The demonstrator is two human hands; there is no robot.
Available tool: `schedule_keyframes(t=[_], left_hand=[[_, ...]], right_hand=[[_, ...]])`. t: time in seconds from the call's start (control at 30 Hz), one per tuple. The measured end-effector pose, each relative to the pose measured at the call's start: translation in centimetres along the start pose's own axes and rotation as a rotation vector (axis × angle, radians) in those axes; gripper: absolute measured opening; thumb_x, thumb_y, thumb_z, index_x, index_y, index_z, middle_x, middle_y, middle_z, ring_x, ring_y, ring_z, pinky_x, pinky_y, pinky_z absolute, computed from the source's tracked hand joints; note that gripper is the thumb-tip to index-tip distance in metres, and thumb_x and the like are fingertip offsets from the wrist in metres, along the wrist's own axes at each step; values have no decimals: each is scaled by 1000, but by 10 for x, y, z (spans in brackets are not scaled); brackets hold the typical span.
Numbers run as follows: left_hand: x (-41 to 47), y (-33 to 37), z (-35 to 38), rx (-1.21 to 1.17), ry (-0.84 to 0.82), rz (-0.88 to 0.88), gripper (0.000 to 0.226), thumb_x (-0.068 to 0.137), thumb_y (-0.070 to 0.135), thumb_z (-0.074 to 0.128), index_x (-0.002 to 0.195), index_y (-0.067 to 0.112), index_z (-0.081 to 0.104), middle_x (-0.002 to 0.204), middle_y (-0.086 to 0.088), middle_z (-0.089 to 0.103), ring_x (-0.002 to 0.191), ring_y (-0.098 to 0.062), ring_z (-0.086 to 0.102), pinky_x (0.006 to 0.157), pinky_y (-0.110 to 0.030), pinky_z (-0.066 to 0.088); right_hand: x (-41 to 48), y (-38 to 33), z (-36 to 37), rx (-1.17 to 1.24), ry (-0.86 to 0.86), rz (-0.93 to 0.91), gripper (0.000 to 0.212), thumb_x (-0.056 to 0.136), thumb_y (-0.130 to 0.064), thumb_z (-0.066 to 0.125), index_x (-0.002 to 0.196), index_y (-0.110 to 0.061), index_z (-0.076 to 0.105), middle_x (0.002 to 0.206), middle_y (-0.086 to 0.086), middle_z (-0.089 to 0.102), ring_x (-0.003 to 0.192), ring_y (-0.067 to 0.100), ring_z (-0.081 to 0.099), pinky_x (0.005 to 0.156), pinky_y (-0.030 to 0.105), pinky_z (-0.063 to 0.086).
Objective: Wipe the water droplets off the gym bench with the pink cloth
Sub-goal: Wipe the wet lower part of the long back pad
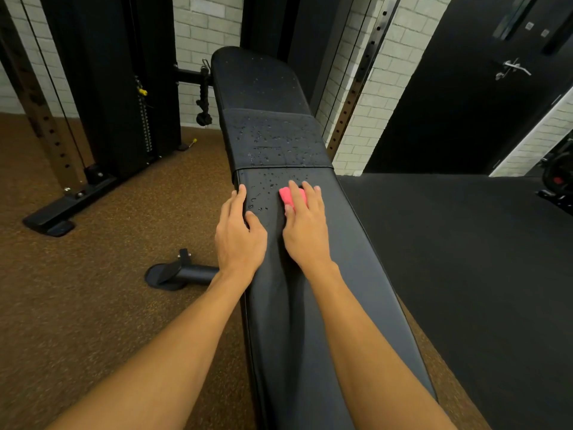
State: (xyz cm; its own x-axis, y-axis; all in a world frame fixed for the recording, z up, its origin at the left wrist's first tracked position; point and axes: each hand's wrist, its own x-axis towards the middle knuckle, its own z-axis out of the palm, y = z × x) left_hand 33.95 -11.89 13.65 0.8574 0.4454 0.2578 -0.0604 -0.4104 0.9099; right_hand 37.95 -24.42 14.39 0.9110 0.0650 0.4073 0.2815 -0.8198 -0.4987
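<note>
Both forearms run along the gym bench [294, 321] toward the hands. Right hand [305, 225] lies flat, fingers nearly straight, pressing the pink cloth [290, 196] onto the pad. The cloth sits under those fingers, with one corner showing to their left. Left hand [238, 234] rests flat on the bench edge, left of the cloth hand, and holds nothing.

Water droplets [266, 186] lie just left of the cloth, between the two hands, and thickly ahead of the fingertips. The pad behind the right palm appears dry, so the wipe is judged partly done.

Procedure:
1. Keep pressure even across all fingers.
2. Sweep left through the nearest beads.
3. Advance beyond the fingertips in overlapping strokes.
4. Refold the cloth if it begins to smear.
</note>
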Motion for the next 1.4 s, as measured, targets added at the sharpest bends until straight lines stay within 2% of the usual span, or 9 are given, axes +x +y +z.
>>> schedule_keyframes(t=[0.13,0.3,0.5,0.63,0.73,0.83,1.0,1.23,1.4], left_hand=[[4,-7,-16,-32,-111,6,56,110,19,47,164,32,37,168,6,40,156,-15,35,127,-33,28],[-1,-10,-31,-71,-164,-47,56,110,24,55,163,32,41,160,3,51,149,-15,45,114,-21,29],[-5,-14,-33,-85,-170,-43,56,110,31,55,164,33,39,159,4,53,149,-15,45,122,-28,33],[-13,-17,-27,-80,-138,-28,54,112,32,51,164,28,39,161,4,51,149,-13,44,114,-18,26],[-11,-20,-26,-82,-140,-23,53,112,33,51,164,27,40,161,4,51,151,-14,43,115,-18,26],[-9,-23,-27,-85,-155,-22,54,112,35,50,164,29,39,163,5,49,151,-14,42,117,-21,26],[-7,-24,-29,-95,-191,-75,53,112,39,49,164,36,39,163,6,48,153,-17,38,116,-24,23],[-3,-37,-26,-104,-192,-101,50,110,43,51,160,40,46,157,9,55,150,-18,45,119,-27,25],[-6,-42,-28,-148,-196,-130,52,105,50,52,156,43,49,155,15,57,148,-18,48,127,-48,34]], right_hand=[[-7,-15,4,7,-71,-157,51,115,-19,42,166,-20,37,173,9,30,165,34,12,131,52,24],[-44,11,-15,12,-88,-208,48,115,-26,44,164,-28,41,174,-4,29,165,19,13,130,32,21],[-4,-5,-4,11,-3,51,50,116,-25,39,166,-22,36,175,7,25,166,30,8,132,52,22],[1,-19,4,16,-69,-114,50,116,-22,40,166,-23,37,174,10,27,165,34,9,133,53,20],[-25,-9,-5,14,-126,-264,50,116,-22,42,165,-24,39,174,2,29,166,25,11,133,39,19],[-47,15,-18,4,-137,-284,49,116,-25,44,164,-29,39,174,-6,27,166,15,10,131,31,19],[-45,12,-13,23,-27,-45,48,116,-25,41,165,-26,39,175,2,28,166,25,10,132,51,24],[-98,17,-25,1,-152,-316,50,115,-23,45,165,-27,40,175,-7,27,166,13,9,133,38,20],[-86,19,-21,23,-48,-69,48,116,-24,43,164,-25,41,175,0,28,166,23,11,132,48,25]])
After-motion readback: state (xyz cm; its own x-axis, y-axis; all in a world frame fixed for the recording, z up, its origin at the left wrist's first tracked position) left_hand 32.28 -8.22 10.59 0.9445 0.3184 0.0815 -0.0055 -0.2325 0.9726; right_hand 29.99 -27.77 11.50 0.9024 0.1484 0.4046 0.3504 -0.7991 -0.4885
